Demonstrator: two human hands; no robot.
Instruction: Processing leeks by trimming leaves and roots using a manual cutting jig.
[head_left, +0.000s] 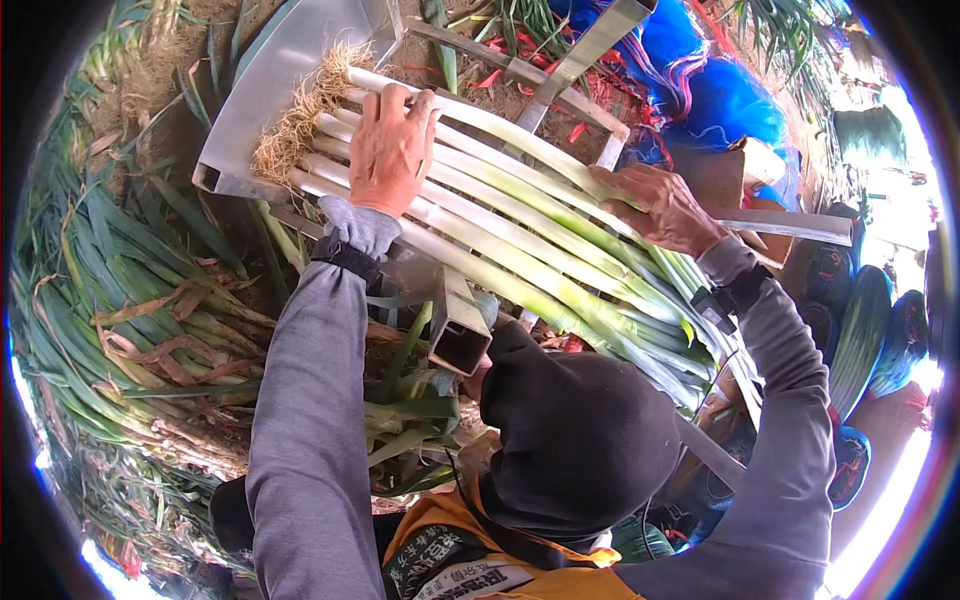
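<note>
Several long green onions (480, 202) lie side by side in a slanting row, with white shafts at the upper left and green leaves at the lower right. Their tan roots (307, 112) rest over a bent sheet-metal tray (262, 97). My left hand (394, 150) lies across the white shafts near the roots, fingers curled over the upper ones. Farther along, my right hand (660, 206) grips the upper edge of the row where the shafts turn green. Its fingertips are partly hidden. A metal frame of square tubing (457, 330) shows under the onions.
Loose green onions (135, 300) are heaped at the left. Blue netting (727, 97) and a cardboard box (705, 176) sit at the upper right, near a protruding metal bar (795, 225). Netted bundles (862, 337) lie farther right. A black head covering (577, 435) fills the lower middle.
</note>
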